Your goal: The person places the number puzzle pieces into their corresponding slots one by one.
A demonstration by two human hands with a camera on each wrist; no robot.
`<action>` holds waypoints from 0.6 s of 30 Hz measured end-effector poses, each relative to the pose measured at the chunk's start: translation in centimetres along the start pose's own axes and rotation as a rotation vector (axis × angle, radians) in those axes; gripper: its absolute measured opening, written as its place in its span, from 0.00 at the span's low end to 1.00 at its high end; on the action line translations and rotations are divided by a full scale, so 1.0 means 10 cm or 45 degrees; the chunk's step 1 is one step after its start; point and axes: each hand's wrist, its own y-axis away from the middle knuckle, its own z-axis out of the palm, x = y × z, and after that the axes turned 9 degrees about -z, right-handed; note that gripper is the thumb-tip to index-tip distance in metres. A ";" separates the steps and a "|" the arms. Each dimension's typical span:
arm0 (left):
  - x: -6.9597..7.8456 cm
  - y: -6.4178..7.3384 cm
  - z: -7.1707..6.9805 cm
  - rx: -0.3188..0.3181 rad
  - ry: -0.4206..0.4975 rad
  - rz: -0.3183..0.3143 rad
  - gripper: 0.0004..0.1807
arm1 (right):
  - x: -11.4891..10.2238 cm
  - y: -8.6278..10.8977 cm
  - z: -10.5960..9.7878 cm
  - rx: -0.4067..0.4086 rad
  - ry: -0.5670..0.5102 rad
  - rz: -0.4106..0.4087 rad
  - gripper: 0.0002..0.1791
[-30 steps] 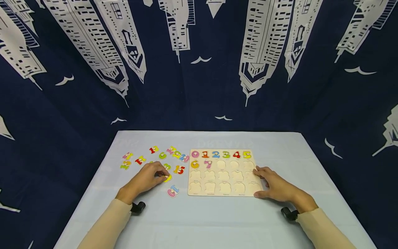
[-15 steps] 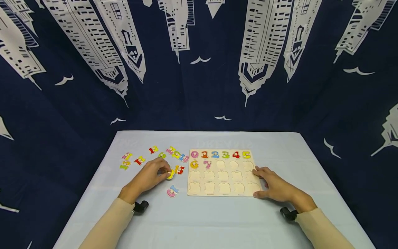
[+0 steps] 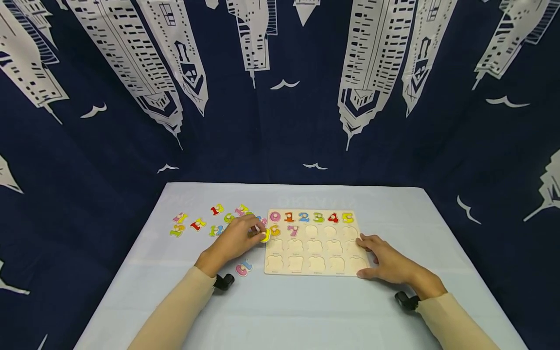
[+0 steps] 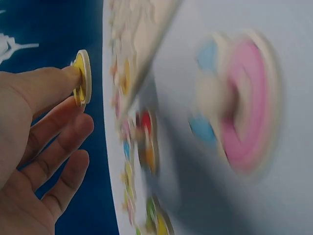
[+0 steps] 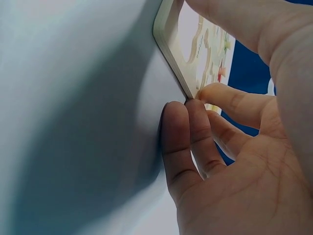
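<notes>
Hand (image 4: 49,157) pinching yellow piece (image 4: 86,81), edge-on to camera, apart from the tabletop (image 4: 283,196); lower fingers loosely bent, not on it. Pink-and-blue piece (image 4: 258,95) large in the foreground on the tabletop, knob up, motion-blurred. Board (image 4: 146,29) runs in from the top edge, also blurred. Red-and-orange piece (image 4: 146,121) just past its corner, green-and-yellow piece (image 4: 159,220) at bottom edge. Dark blue cloth (image 4: 54,44) behind, white print (image 4: 12,45) upper left.

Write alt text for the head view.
A person's left hand pinches a yellow piece at the left edge of a number board; the right hand touches its right edge. Numbers 0 to 7 sit in the board; loose pieces lie left of it on a white table.
</notes>
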 end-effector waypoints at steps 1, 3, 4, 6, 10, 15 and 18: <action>0.04 -0.04 0.03 -0.003 -0.005 0.001 0.06 | 0.00 0.00 0.00 0.000 -0.006 -0.001 0.57; 0.13 -0.11 0.10 -0.005 -0.015 0.010 0.06 | -0.01 0.00 0.00 0.000 -0.018 -0.001 0.58; 0.18 -0.15 0.14 -0.006 -0.019 0.018 0.06 | -0.01 0.00 0.00 -0.001 -0.022 0.000 0.58; 0.28 -0.23 0.22 -0.006 -0.017 0.046 0.06 | -0.01 0.00 0.00 -0.002 -0.022 0.002 0.58; 0.47 -0.39 0.38 -0.013 -0.010 0.101 0.04 | -0.01 0.00 -0.01 0.002 -0.007 0.006 0.58; 0.65 -0.55 0.60 -0.064 0.001 0.112 0.03 | 0.00 0.01 -0.02 0.004 -0.006 0.001 0.58; 0.71 -0.63 0.72 -0.093 0.002 0.094 0.04 | 0.00 0.01 -0.01 0.000 -0.010 -0.008 0.57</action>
